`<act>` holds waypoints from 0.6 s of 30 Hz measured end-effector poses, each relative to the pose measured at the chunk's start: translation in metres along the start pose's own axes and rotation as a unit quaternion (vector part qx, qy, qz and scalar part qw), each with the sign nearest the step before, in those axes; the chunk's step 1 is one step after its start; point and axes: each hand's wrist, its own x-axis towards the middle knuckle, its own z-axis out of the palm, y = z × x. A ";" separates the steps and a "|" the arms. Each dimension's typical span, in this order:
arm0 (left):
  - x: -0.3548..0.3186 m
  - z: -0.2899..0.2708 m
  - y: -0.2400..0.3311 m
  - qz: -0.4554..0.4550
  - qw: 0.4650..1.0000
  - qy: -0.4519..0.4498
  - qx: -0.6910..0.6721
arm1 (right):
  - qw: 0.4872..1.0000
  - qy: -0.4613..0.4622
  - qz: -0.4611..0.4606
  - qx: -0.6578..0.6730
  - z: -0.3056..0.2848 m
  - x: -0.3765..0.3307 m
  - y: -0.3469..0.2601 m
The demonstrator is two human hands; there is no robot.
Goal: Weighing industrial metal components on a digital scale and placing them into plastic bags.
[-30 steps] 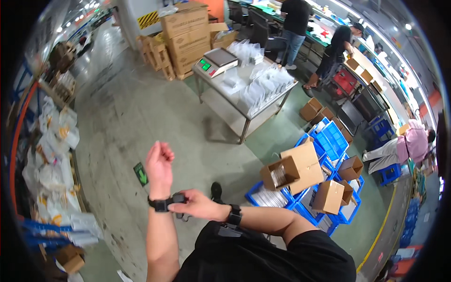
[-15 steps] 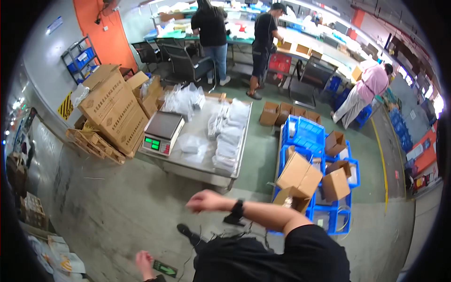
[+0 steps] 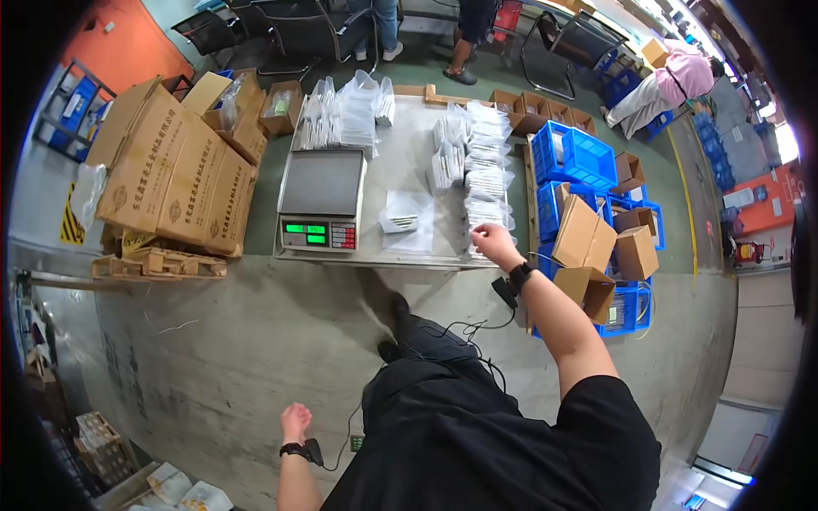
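Observation:
My right hand (image 3: 496, 244) is over the table's front edge, beside the near end of a row of clear plastic packets (image 3: 488, 183). Its fingers are curled, and nothing shows in them; contact with the packets cannot be made out. Low on the left, my left hand (image 3: 296, 422) hangs above the floor with fingers loosely closed and nothing in them. Dark bands circle both wrists. The metal-topped table (image 3: 409, 128) also bears a digital scale (image 3: 320, 200) with lit green displays, a single packet on a clear sheet (image 3: 407, 223), and upright packets (image 3: 348, 115) at the back.
Blue crates (image 3: 588, 162) with open cardboard boxes (image 3: 585, 234) stand right of the table. Large cartons (image 3: 175, 166) lean on a wooden pallet (image 3: 162, 264) at the left. Black cables (image 3: 456, 332) hang by my legs. Office chairs (image 3: 298, 34) and people are beyond the table.
I am closer to the table, which now lies straight ahead. My right hand has moved right and forward to the table's edge. More of my left forearm shows.

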 end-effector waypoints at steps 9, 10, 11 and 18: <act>0.022 0.011 0.185 0.054 0.995 0.034 0.073 | 0.962 0.118 0.099 -0.226 0.059 0.181 -0.037; 0.021 0.013 0.194 0.034 0.994 0.030 0.095 | 0.955 0.104 0.146 -0.238 0.060 0.191 -0.045; 0.024 0.010 0.199 0.028 0.995 0.034 0.095 | 0.954 0.098 0.147 -0.241 0.061 0.198 -0.051; 0.049 0.008 0.242 -0.029 0.986 0.016 0.164 | 0.938 0.125 0.099 -0.308 0.060 0.224 -0.041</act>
